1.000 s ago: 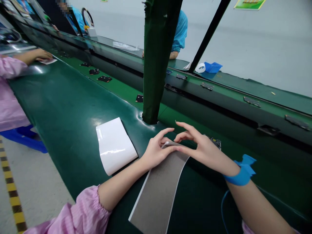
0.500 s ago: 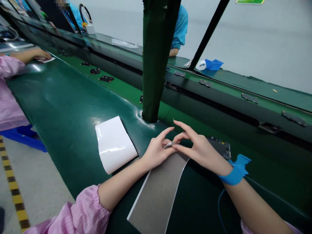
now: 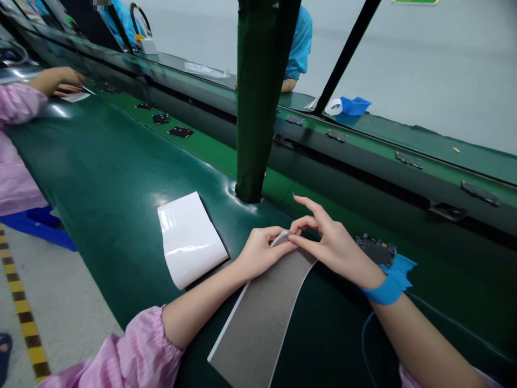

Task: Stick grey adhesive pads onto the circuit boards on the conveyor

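Observation:
A long grey strip point(image 3: 260, 323) with white edges runs from the bottom of the view up to both hands. My left hand point(image 3: 264, 252) pinches its top end between thumb and fingers. Close beside it, my right hand point(image 3: 325, 242) has thumb and index finger pressed on the same end, its other fingers raised. A blue band point(image 3: 385, 285) circles my right wrist. Left of my hands lies a glossy white sheet point(image 3: 191, 240) on the green mat point(image 3: 117, 161). A circuit board point(image 3: 376, 251) shows just behind my right wrist.
A green post point(image 3: 256, 108) rises beyond my hands. Black boards point(image 3: 181, 132) lie along the green strip behind, and more boards point(image 3: 409, 159) line the far ledge. A person's hand point(image 3: 64, 81) works at the left. A blue box point(image 3: 354, 106) sits across the line.
The strip's top end is lifted and more visible. My left index finger has curled down, and my right hand has shifted slightly right. Boards behind the post moved right; those on the far ledge moved slightly left.

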Motion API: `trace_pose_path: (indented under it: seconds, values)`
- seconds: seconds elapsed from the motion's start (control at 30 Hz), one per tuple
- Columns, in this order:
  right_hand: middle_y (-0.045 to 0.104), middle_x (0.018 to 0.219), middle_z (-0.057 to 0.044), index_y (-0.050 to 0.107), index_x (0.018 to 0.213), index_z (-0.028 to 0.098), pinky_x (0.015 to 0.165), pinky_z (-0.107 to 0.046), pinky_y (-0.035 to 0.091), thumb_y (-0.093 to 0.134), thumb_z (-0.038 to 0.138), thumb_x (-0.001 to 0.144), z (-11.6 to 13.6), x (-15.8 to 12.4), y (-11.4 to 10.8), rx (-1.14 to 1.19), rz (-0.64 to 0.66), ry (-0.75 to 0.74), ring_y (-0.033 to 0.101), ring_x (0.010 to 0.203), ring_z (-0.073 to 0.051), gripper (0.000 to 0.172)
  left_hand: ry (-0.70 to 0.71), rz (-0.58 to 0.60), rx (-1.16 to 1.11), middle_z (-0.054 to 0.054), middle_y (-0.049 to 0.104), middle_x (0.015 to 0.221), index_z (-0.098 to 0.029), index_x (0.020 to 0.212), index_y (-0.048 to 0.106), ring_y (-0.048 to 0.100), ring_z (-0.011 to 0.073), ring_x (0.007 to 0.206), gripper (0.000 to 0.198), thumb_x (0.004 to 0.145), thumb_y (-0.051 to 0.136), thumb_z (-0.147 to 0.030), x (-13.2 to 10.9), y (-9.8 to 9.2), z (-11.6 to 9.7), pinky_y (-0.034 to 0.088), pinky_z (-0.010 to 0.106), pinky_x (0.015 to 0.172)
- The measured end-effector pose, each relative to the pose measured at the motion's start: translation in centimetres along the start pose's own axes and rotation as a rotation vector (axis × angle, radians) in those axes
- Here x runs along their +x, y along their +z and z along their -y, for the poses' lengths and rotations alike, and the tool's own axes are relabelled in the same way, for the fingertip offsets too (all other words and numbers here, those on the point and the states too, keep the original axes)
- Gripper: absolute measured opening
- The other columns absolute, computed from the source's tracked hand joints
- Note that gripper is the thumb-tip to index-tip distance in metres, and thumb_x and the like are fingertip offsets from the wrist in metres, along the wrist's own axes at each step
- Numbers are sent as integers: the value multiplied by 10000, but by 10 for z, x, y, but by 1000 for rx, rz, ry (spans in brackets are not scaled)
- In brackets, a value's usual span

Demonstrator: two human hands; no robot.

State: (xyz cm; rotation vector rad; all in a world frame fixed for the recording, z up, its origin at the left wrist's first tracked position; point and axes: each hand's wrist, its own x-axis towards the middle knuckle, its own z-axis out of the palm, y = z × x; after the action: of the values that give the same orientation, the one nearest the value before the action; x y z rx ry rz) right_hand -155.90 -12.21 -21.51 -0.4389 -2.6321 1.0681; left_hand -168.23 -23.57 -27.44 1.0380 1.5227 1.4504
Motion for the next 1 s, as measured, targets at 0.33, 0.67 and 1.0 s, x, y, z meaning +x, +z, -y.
trace_pose_path:
  seconds: [0.33, 0.67, 1.0]
  values:
    - [679, 1044, -93, 602, 1130, 212, 726, -347, 556, 593, 454, 845, -19, 34, -17, -70, -129, 14, 675, 827, -219, 374, -14, 18, 4, -26, 520, 610, -147, 655, 613, 462, 116, 610, 289, 771, 656, -408, 5, -3, 1, 331, 239, 571]
    - [632, 803, -62, 617, 814, 163, 670, -285, 414, 528, 315, 818, -96, 166, -23, -260, 31, 60, 549, 720, -173, 176, -54, 86, -60, -8, 584, 673, -151, 738, 657, 515, 128, 653, 274, 784, 665, -421, 9, -7, 3, 378, 230, 590]
    - [671, 876, -96, 672, 864, 147, 647, -255, 386, 458, 346, 885, -115, 200, -31, -468, 343, 51, 579, 744, -177, 293, -106, 112, -116, 1, 617, 700, -148, 762, 672, 539, 126, 671, 261, 773, 685, -408, 11, -7, 4, 399, 220, 593]
